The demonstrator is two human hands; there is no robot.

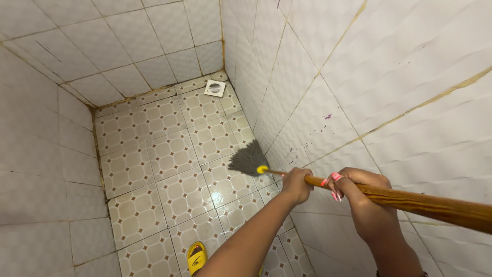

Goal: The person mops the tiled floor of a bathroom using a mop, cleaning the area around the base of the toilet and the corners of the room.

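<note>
Down low, both hands wrapped around a wooden broom handle (410, 201). Left hand (296, 183) shut tight on the forward end, just behind the yellow collar (262, 169); right hand (361, 197) closed around the handle further back, pink nails showing over the wood. Grey bristle head (248, 158) pressed to the patterned floor tiles (169, 149), right along the floor's edge at the foot of the right-hand wall (359, 66). Square drain grate (214, 87) set in the far corner of the floor, well apart from the bristles. Yellow slipper (196, 258) at the near edge of the floor, under the left forearm.
</note>
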